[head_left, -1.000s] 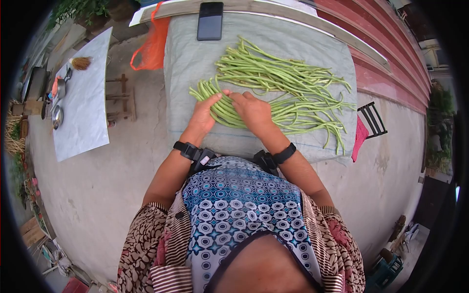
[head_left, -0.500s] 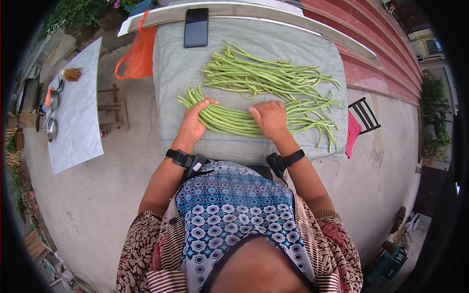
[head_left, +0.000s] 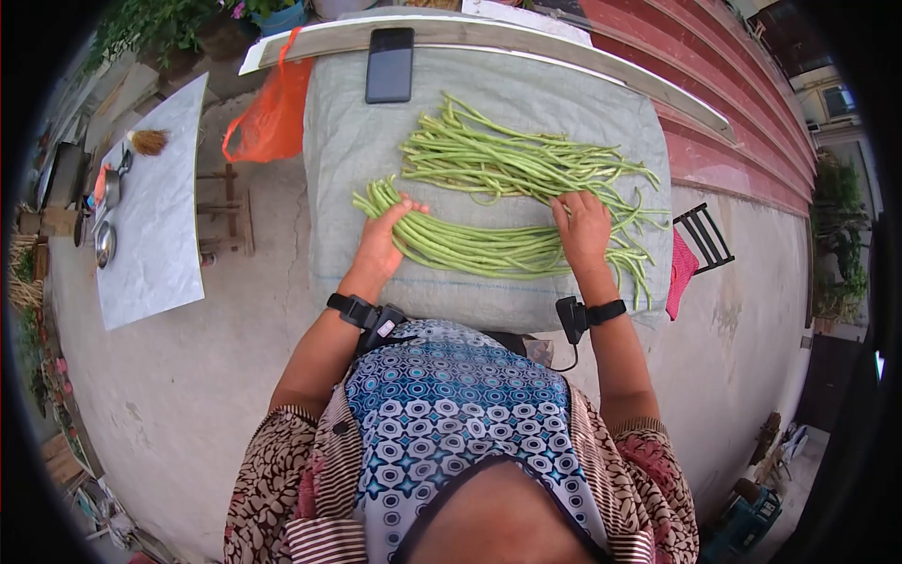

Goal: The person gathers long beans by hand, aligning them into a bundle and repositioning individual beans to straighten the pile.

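Observation:
A long bunch of green yard-long beans [head_left: 479,246] lies across the cloth-covered table [head_left: 423,291] in front of me. My left hand [head_left: 387,233] is wrapped round the bunch near its left end, the thumb and fingertips showing above it. Over the right part of the same beans, my right hand [head_left: 584,226] is bent down with its fingers curled onto the thin ends. Its fingertips are partly hidden among the beans. Behind the bunch lies a second, looser pile of beans [head_left: 498,155], its right ends touching those near my right hand.
A black phone [head_left: 389,66] lies at the table's back left, near a long wooden board [head_left: 526,39]. An orange plastic bag [head_left: 268,117] hangs at the left corner. Farther left stands a side table [head_left: 160,244] with a small brush and metal dishes. Red steps [head_left: 742,122] rise at the back right.
My right hand has slid right along the bunch, from its middle toward the thin ends. My left hand still grips the left end. The whole view has shifted slightly.

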A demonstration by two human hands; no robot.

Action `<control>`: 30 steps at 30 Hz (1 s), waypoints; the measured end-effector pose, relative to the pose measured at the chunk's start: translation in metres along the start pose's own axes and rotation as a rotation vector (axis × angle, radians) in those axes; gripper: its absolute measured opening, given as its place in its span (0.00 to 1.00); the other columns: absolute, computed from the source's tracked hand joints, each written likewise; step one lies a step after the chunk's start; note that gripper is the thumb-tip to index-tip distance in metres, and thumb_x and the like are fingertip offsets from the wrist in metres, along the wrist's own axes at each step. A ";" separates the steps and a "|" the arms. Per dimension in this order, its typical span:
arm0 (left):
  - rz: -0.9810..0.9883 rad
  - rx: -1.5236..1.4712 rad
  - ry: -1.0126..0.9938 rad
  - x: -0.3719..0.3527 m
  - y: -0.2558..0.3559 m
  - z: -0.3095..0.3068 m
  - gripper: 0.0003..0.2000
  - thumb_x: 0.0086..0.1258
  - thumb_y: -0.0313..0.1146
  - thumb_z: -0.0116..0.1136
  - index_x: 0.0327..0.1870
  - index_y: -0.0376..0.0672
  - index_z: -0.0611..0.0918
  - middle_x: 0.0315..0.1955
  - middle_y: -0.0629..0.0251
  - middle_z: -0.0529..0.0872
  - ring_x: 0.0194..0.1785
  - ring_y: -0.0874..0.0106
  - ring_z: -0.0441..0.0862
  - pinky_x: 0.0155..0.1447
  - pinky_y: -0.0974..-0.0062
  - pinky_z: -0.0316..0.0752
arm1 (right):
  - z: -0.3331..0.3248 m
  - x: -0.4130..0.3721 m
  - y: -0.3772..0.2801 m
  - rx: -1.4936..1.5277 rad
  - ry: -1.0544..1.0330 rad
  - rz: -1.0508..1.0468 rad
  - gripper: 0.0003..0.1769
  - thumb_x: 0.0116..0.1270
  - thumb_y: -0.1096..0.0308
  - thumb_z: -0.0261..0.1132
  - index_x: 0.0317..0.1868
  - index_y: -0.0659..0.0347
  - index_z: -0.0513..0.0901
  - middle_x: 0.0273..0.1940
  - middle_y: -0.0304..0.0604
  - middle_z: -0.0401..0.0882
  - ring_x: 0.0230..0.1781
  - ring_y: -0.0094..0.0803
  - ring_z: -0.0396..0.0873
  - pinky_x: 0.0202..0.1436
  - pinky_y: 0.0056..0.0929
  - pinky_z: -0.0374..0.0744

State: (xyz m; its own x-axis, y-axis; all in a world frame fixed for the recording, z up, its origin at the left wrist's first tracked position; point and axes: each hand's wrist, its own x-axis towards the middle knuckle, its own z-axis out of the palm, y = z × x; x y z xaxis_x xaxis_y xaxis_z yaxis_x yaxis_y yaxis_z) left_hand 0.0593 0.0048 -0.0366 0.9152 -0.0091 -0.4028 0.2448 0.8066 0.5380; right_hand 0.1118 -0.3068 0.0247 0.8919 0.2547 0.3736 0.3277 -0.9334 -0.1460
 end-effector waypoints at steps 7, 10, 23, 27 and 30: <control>0.013 0.035 -0.001 -0.005 0.003 0.004 0.07 0.69 0.26 0.60 0.44 0.40 0.77 0.39 0.62 0.82 0.51 0.64 0.82 0.58 0.65 0.79 | 0.024 0.044 -0.037 0.138 0.213 -0.101 0.13 0.59 0.67 0.68 0.45 0.53 0.82 0.45 0.37 0.79 0.48 0.40 0.74 0.51 0.40 0.71; 0.028 0.014 0.006 -0.004 0.000 0.003 0.06 0.69 0.26 0.59 0.44 0.39 0.77 0.40 0.60 0.83 0.51 0.64 0.82 0.57 0.64 0.80 | 0.036 0.062 -0.040 0.065 0.243 -0.109 0.14 0.61 0.67 0.66 0.48 0.53 0.81 0.47 0.37 0.80 0.51 0.40 0.74 0.56 0.39 0.70; 0.034 0.034 0.011 -0.004 0.000 0.003 0.05 0.69 0.24 0.57 0.43 0.40 0.76 0.41 0.57 0.84 0.52 0.62 0.82 0.56 0.62 0.80 | 0.027 0.068 -0.038 0.214 0.020 -0.020 0.11 0.60 0.67 0.68 0.43 0.55 0.83 0.37 0.41 0.80 0.46 0.41 0.76 0.52 0.39 0.72; 0.024 0.040 0.009 -0.005 0.002 0.005 0.06 0.69 0.25 0.57 0.44 0.40 0.76 0.42 0.56 0.84 0.54 0.61 0.82 0.58 0.61 0.80 | 0.008 0.064 -0.048 0.344 0.280 0.036 0.11 0.59 0.68 0.69 0.43 0.56 0.83 0.37 0.41 0.79 0.41 0.41 0.77 0.44 0.38 0.76; 0.013 0.044 0.017 -0.005 0.002 0.007 0.06 0.69 0.25 0.56 0.45 0.39 0.75 0.46 0.54 0.83 0.57 0.60 0.80 0.61 0.60 0.78 | -0.006 0.053 -0.061 0.392 0.348 0.002 0.10 0.59 0.69 0.68 0.42 0.56 0.83 0.36 0.40 0.79 0.39 0.41 0.78 0.40 0.37 0.77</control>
State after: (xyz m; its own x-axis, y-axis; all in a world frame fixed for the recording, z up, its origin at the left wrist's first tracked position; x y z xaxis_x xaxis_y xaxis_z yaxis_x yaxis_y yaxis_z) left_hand 0.0572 0.0029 -0.0283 0.9130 0.0115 -0.4078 0.2473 0.7796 0.5754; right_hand 0.1372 -0.2377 0.0588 0.7582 0.0921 0.6455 0.4779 -0.7519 -0.4541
